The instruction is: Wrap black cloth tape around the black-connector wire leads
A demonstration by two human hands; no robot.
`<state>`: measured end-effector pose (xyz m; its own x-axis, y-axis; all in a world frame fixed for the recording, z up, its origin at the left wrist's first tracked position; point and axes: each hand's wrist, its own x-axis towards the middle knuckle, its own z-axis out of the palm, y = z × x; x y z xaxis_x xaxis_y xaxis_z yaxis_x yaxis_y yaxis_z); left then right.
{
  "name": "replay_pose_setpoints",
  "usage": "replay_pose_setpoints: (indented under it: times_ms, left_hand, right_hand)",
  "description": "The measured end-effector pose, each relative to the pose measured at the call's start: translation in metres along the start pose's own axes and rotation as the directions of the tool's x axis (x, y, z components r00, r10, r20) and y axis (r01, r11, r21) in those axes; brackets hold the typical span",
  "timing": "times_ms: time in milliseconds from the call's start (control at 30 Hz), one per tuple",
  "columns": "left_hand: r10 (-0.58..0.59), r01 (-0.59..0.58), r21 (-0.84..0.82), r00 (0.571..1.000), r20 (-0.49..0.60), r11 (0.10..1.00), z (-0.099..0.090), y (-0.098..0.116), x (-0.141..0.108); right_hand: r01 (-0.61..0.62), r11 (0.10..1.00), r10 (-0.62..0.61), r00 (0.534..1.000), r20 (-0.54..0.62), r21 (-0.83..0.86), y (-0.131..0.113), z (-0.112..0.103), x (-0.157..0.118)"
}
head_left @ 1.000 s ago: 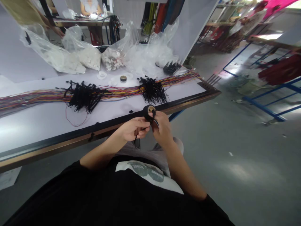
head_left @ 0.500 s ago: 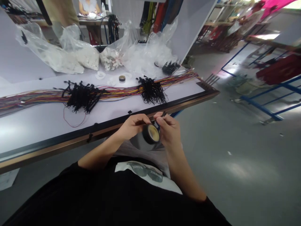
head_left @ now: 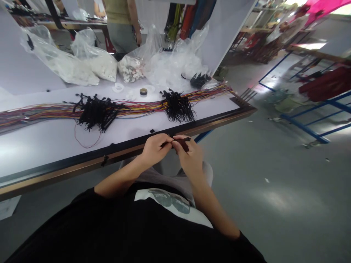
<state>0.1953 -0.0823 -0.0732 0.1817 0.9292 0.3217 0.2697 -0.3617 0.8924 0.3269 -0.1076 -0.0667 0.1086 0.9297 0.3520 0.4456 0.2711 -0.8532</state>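
My left hand and my right hand meet in front of my lap, just off the table's front edge. Thumbs and forefingers are pinched together, tip to tip. A small black piece pokes out over the forefinger of my right hand. Whatever the left fingertips pinch is too small or hidden to make out. Beyond the hands, a bundle of coloured wires lies along the table, with two clumps of black connectors and loops, one on the left and one on the right.
On the table a roll of tape lies behind the wires. Clear bags of white parts line the back. A person stands beyond the table. Blue-framed racks stand to the right.
The black tape roll that hung between my hands is out of sight. My hands have drawn closer, fingertips now meeting. Beyond the table, the standing person has moved right.
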Motion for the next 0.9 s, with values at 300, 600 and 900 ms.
replay_pose_setpoints:
  times_ms: [300, 600, 900]
  left_hand:
    - [-0.263, 0.265, -0.572, 0.961, 0.088, 0.777, 0.002, 0.006, -0.003]
    - [-0.144, 0.325, -0.588, 0.932, 0.334, 0.741, -0.013, 0.006, -0.001]
    - [0.050, -0.021, -0.140, 0.978, 0.204, 0.990, -0.022, 0.001, 0.003]
  right_hand:
    - [0.127, 0.992, -0.128, 0.987, -0.097, -0.023, 0.001, -0.001, 0.002]
    - [-0.167, 0.912, 0.198, 0.979, -0.046, 0.374, 0.009, 0.006, 0.004]
    - [0.128, 0.990, -0.129, 0.992, -0.001, 0.064, -0.003, -0.013, 0.007]
